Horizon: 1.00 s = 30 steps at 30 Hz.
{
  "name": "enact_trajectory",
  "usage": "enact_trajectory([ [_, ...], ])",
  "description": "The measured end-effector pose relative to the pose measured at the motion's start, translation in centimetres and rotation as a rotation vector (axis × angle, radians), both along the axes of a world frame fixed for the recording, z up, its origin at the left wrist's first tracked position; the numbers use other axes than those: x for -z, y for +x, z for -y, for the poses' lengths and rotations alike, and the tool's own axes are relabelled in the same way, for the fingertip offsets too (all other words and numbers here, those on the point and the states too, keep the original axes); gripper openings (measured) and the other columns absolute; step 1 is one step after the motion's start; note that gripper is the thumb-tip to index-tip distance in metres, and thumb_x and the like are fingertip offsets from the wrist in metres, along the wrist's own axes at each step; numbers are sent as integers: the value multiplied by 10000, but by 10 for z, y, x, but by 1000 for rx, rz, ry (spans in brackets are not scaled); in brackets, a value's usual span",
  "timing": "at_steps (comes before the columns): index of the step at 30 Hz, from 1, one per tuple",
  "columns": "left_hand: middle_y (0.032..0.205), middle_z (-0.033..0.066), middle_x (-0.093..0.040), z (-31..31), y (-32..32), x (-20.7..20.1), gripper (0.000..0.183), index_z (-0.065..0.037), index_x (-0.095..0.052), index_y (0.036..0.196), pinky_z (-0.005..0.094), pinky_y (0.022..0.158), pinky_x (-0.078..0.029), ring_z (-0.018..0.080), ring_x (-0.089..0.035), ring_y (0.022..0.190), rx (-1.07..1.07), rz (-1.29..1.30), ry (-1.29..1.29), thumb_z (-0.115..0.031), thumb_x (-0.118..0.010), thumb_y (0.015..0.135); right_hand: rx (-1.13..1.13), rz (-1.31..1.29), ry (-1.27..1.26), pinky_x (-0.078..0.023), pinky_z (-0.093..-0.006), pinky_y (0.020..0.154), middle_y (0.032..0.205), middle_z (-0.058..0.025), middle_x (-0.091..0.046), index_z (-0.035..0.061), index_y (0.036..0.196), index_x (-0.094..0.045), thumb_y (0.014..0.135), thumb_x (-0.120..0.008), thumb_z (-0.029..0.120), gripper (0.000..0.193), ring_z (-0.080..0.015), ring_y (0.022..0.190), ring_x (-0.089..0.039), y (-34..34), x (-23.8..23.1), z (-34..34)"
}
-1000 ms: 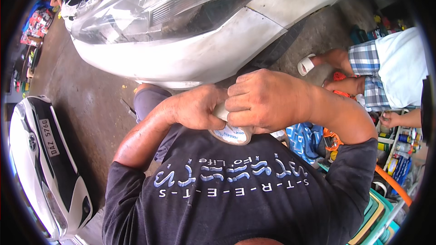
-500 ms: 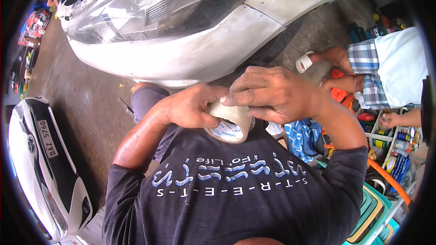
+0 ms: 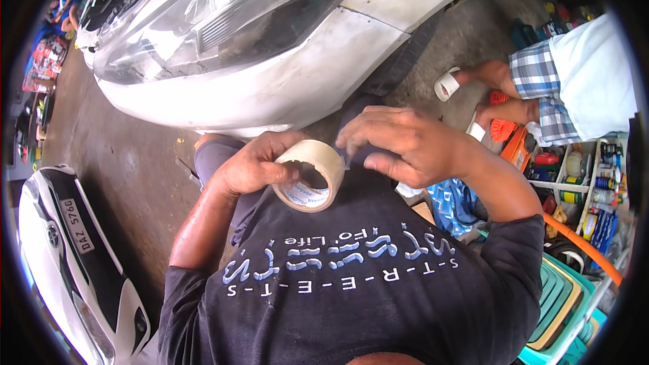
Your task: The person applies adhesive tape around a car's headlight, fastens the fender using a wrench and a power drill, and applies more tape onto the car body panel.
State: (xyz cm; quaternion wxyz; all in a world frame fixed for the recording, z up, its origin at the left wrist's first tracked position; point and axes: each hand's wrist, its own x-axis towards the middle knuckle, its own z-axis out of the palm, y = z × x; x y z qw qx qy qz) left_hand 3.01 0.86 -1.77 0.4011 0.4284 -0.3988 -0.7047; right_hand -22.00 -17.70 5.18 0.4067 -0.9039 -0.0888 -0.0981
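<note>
My left hand (image 3: 255,165) is closed on a roll of cream-coloured tape (image 3: 329,162), with the thumb inside its hollow core and the fingers behind the roll. The roll is tilted, its open side facing me, in front of my dark shirt. Just right of it, my right hand (image 3: 409,145) hovers with bent fingers, the thumb held apart from them. A small translucent bit shows between the roll and this hand; whether it is loose tape I cannot tell. Beyond both hands is a car's white front corner (image 3: 223,105) with a large clear headlight (image 3: 250,40).
Another white car (image 3: 88,257) stands at the left. At the right, a person in checked shorts (image 3: 535,74) is beside an orange-and-red tool (image 3: 510,142), a divided tray (image 3: 564,186) of bottles and cans, and stacked teal containers (image 3: 551,311). Someone in blue (image 3: 64,7) is at the far left.
My right hand has come off the tape roll, its thumb and fingers parting. My left hand has turned the roll and shifted it slightly left. The view has moved a little.
</note>
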Motion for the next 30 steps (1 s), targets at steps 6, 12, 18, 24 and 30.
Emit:
enact_trajectory([
  [6, 840, 53, -682, -5, -11, 6, 579, 88, -631, 1297, 247, 621, -476, 118, -615, 664, -169, -89, 30, -162, -717, 782, 136, 121, 100, -556, -426, 865, 1017, -124, -692, 49, 1154, -611, 788, -834, 49, 429, -351, 999, -694, 11, 24, -20],
  [12, 838, 50, -666, -10, -5, 22, 595, 77, -610, 1362, 265, 648, -486, 120, -597, 673, -133, -278, 91, -163, -731, 831, 192, 146, 96, -572, -430, 782, 945, -126, -714, 47, 1037, -663, 809, -820, 39, 277, -338, 864, -726, 20, 32, -25],
  [18, 967, 92, -684, -18, -1, 4, 710, 54, -500, 1494, 269, 642, -496, 149, -614, 679, -275, -388, 144, -109, -681, 827, 276, 46, 176, -565, -344, 726, 871, -99, -720, 16, 886, -676, 819, -748, -70, 130, -228, 793, -726, 13, 0, -17],
  [24, 1293, 172, -661, -32, 11, -10, 672, 17, -435, 1530, 437, 802, -684, 303, -729, 1094, -511, -341, 319, -15, -533, 865, 436, -51, 372, -554, -310, 717, 821, -85, -740, 5, 853, -678, 808, -775, -28, 113, -172, 784, -731, -12, -20, -6],
  [30, 1334, 185, -637, -39, -1, -41, 681, 1, -410, 1545, 402, 815, -685, 313, -726, 1114, -680, -260, 290, -24, -508, 871, 453, -27, 397, -558, -294, 706, 858, -90, -753, -10, 827, -670, 793, -792, -53, 134, -159, 787, -726, -22, -23, -4],
])
